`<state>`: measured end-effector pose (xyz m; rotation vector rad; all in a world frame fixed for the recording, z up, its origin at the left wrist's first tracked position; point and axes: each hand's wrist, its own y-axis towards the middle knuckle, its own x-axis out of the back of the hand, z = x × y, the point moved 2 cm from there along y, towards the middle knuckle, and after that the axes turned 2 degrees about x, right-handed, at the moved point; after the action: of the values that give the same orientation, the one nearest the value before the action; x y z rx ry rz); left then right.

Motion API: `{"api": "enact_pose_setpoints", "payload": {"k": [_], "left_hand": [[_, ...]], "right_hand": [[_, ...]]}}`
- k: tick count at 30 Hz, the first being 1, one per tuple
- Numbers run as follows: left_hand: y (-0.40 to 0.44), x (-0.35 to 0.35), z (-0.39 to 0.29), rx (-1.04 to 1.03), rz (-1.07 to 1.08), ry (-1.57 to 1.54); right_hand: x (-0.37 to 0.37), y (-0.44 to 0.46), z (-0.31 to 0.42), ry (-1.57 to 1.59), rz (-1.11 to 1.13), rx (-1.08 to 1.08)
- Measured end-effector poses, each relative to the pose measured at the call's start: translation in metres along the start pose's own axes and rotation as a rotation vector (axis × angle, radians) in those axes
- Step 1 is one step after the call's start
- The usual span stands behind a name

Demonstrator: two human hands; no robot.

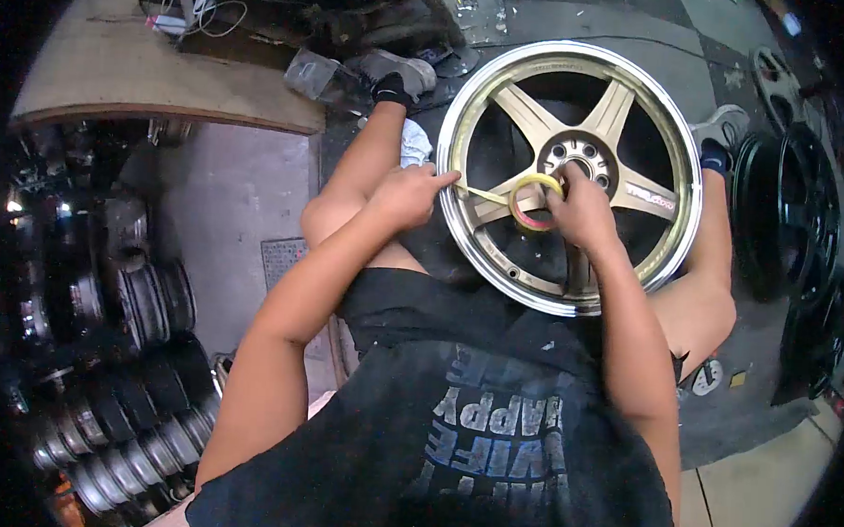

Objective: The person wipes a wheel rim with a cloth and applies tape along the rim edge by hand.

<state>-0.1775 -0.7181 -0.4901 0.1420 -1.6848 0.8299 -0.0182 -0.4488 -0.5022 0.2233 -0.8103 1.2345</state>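
Note:
A five-spoke wheel rim in bronze with a polished outer lip stands between my legs. My right hand is closed on a roll of yellow tape in front of the lower left spokes. From the roll a strip of tape runs left to the rim's edge. There my left hand presses a fingertip on the strip's end at the left lip, its other fingers curled in. The palm sides of both hands are hidden.
More rims are stacked at the lower left. Dark rims lean at the right. A wooden board with cables lies at the upper left, near a clear plastic container and a white cloth.

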Motion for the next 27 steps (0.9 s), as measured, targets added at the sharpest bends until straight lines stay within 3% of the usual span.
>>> {"api": "enact_pose_setpoints", "payload": {"k": [5, 7, 8, 9, 11, 19, 23, 27], "left_hand": [[0.01, -0.002, 0.001, -0.05, 0.052, 0.118], [0.01, -0.003, 0.002, -0.073, 0.04, 0.132], [0.008, -0.002, -0.001, -0.048, 0.037, 0.14], [0.006, -0.002, -0.003, -0.021, 0.034, 0.147], [0.004, -0.002, -0.004, -0.025, 0.038, 0.15], [-0.036, 0.004, -0.046, 0.008, 0.15, 0.17], [-0.051, -0.002, -0.062, 0.03, 0.108, 0.123], [-0.047, -0.001, -0.053, 0.033, -0.084, 0.007]], "right_hand": [[0.015, -0.016, 0.012, 0.358, -0.037, 0.023], [0.017, -0.023, 0.014, 0.3, 0.115, 0.112], [0.027, -0.025, 0.019, 0.165, 0.464, 0.11], [0.03, -0.031, 0.02, 0.177, 0.464, 0.109], [0.022, -0.048, 0.025, 0.04, 0.831, 0.227], [-0.007, -0.049, 0.017, 0.01, 0.9, 0.235], [-0.02, -0.048, 0.021, -0.018, 0.919, 0.296], [-0.027, -0.051, 0.025, -0.01, 0.996, 0.234]]}}
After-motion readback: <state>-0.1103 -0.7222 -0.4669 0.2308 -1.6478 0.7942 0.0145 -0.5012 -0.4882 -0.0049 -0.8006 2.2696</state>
